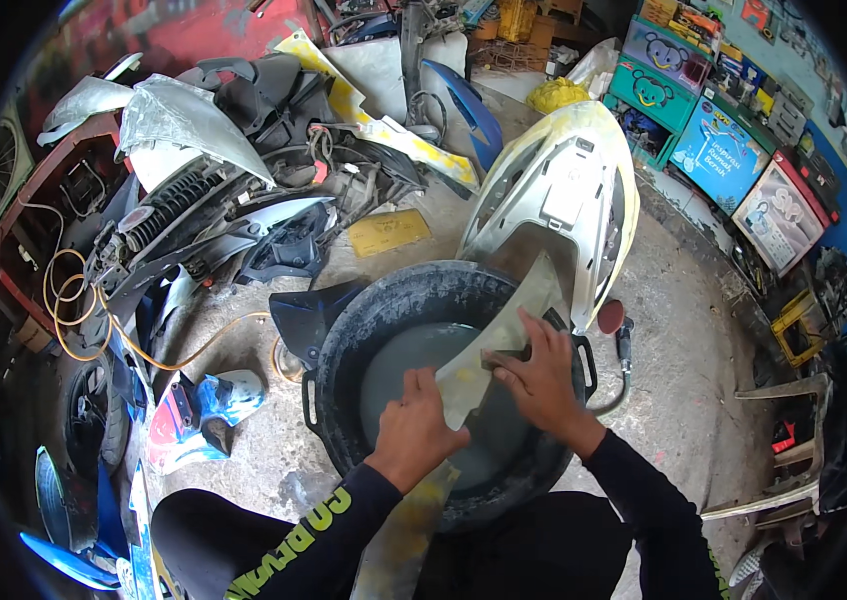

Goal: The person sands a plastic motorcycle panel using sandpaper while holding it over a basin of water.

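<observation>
A pale, curved plastic body panel (479,357) slants over a large black tub (384,300) of cloudy grey water (384,370). My left hand (416,422) is closed round the panel's lower left edge, fingers curled and thumb toward its near tip. Against the panel's face my right hand (542,380) presses a small dark grey piece that looks like sandpaper (509,356), pinched between thumb and fingers. Part of that piece is hidden beneath the fingers. Another long panel (404,545), with yellowish patches, lies between my legs by the tub's near side.
Beyond the tub stands a white and yellow fairing (544,185). A round sander (616,318) with a hose lies right of the tub. Motorcycle parts (274,190) crowd the left, along with an orange hose (134,345). Painted cabinets (714,145) line the right wall.
</observation>
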`<state>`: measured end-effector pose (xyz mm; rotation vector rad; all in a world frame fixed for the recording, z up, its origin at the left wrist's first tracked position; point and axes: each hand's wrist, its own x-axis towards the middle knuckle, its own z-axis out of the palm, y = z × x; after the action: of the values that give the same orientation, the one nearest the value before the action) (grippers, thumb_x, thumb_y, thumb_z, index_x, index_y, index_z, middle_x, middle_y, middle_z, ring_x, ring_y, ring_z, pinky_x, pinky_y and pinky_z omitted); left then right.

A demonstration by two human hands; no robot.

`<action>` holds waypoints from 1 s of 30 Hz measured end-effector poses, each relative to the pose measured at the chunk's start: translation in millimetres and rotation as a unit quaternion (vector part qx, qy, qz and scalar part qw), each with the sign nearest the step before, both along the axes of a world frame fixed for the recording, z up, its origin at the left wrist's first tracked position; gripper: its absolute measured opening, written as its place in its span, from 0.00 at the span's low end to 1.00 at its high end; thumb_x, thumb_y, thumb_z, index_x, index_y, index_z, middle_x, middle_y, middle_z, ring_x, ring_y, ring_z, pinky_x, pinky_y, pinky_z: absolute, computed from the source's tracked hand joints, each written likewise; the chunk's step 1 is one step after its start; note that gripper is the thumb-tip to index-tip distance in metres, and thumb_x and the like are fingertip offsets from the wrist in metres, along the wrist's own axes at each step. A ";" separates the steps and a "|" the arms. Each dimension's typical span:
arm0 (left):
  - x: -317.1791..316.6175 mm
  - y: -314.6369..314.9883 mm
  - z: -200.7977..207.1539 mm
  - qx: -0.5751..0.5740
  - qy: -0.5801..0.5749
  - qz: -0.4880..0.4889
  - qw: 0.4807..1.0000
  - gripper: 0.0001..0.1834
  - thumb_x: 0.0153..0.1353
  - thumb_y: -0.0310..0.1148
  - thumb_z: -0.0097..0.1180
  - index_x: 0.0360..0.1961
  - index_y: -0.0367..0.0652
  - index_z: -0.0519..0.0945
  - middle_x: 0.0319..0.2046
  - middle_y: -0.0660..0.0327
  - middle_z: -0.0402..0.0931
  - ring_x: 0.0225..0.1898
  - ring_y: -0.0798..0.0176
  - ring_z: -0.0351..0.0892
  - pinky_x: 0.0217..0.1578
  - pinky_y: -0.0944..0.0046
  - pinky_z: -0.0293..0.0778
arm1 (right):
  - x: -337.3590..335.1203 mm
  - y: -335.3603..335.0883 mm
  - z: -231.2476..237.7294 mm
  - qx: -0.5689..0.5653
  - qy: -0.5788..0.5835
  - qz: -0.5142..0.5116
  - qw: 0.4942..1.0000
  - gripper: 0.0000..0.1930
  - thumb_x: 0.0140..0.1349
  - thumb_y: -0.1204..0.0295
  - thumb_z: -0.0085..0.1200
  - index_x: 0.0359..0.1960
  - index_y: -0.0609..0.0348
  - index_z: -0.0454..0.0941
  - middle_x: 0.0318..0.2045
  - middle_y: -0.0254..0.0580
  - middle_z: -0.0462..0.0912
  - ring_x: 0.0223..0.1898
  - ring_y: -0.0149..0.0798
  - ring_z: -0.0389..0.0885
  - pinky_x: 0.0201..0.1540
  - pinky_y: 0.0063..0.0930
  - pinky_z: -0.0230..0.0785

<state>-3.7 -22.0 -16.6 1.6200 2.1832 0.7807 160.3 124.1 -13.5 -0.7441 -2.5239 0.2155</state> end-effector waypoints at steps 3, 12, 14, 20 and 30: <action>3.8 -0.7 -0.4 -0.022 -0.011 0.004 1.000 0.43 0.43 0.42 0.71 0.57 0.31 0.65 0.51 0.44 0.70 0.46 0.37 0.79 0.45 0.44 0.77 | 5.0 -51.7 -8.5 -0.008 -0.032 0.101 0.994 0.14 0.64 0.62 0.57 0.49 0.43 0.86 0.68 0.52 0.64 0.67 0.57 0.61 0.66 0.62 0.50; -1.6 -2.8 -7.8 0.015 0.004 0.004 1.000 0.41 0.43 0.41 0.71 0.54 0.32 0.65 0.49 0.43 0.71 0.44 0.36 0.80 0.44 0.45 0.79 | -5.0 -42.4 -28.8 -0.027 -0.008 0.120 0.992 0.16 0.65 0.59 0.54 0.52 0.39 0.86 0.71 0.52 0.61 0.67 0.59 0.60 0.67 0.69 0.45; -1.2 -2.0 -8.0 0.021 0.007 0.000 1.000 0.41 0.42 0.41 0.71 0.54 0.32 0.65 0.49 0.43 0.71 0.44 0.36 0.80 0.44 0.44 0.79 | -0.3 -6.7 -26.8 0.051 -0.026 0.011 0.998 0.16 0.64 0.58 0.56 0.51 0.41 0.85 0.70 0.52 0.63 0.67 0.59 0.62 0.66 0.70 0.46; -2.5 -2.3 -7.1 0.029 -0.003 0.000 1.000 0.42 0.42 0.41 0.72 0.55 0.31 0.65 0.50 0.42 0.71 0.44 0.35 0.80 0.45 0.44 0.78 | -7.5 -34.6 -24.7 -0.024 0.004 0.093 0.995 0.15 0.62 0.60 0.57 0.49 0.42 0.87 0.69 0.53 0.63 0.68 0.57 0.59 0.67 0.64 0.47; -2.8 -0.3 -5.4 0.021 -0.007 0.004 1.000 0.44 0.43 0.41 0.72 0.57 0.31 0.64 0.50 0.42 0.72 0.45 0.35 0.80 0.46 0.45 0.78 | -3.9 -4.1 -37.8 0.012 -0.037 -0.004 0.999 0.17 0.64 0.58 0.54 0.52 0.39 0.86 0.71 0.54 0.59 0.70 0.62 0.57 0.69 0.67 0.42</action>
<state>-6.4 -22.2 -22.1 1.6222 2.1797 0.8425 156.4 120.0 -51.3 -0.7655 -2.5892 0.1584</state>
